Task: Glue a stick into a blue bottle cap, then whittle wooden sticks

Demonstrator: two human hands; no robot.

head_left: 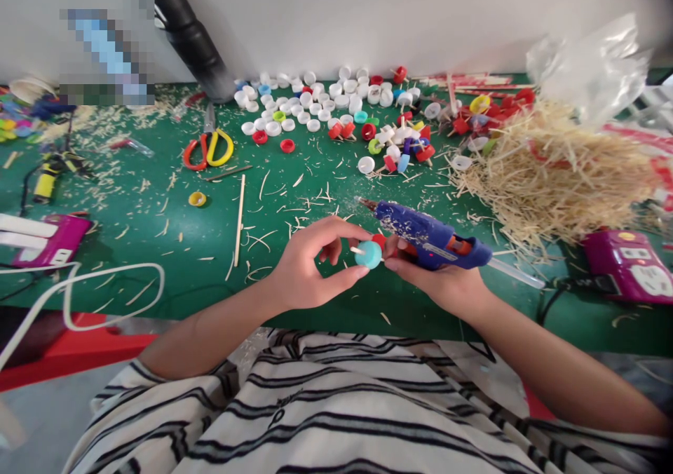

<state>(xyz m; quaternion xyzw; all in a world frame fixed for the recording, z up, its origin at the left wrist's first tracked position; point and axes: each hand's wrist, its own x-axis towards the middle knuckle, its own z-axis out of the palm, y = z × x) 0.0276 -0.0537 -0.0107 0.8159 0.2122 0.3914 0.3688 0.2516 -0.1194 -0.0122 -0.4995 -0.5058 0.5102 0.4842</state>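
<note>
My left hand (310, 260) pinches a teal bottle cap (370, 254) between thumb and fingers. A short pale stick (357, 250) pokes out of the cap's side toward that hand. Just behind the teal cap a red bottle cap (378, 239) partly shows. My right hand (452, 286) is wrapped round a blue hot glue gun (413, 223), whose nozzle points up and to the left, beyond the caps. The right thumb and fingertips come close to the caps; whether they touch them is hard to tell.
Many loose bottle caps (302, 113) lie at the back. Scissors (207, 148), a yellow cap (197, 198) and a thin stick (240, 220) lie to the left. Straw (557, 172) and a magenta box (625, 267) are on the right. A black bottle (192, 46) leans behind.
</note>
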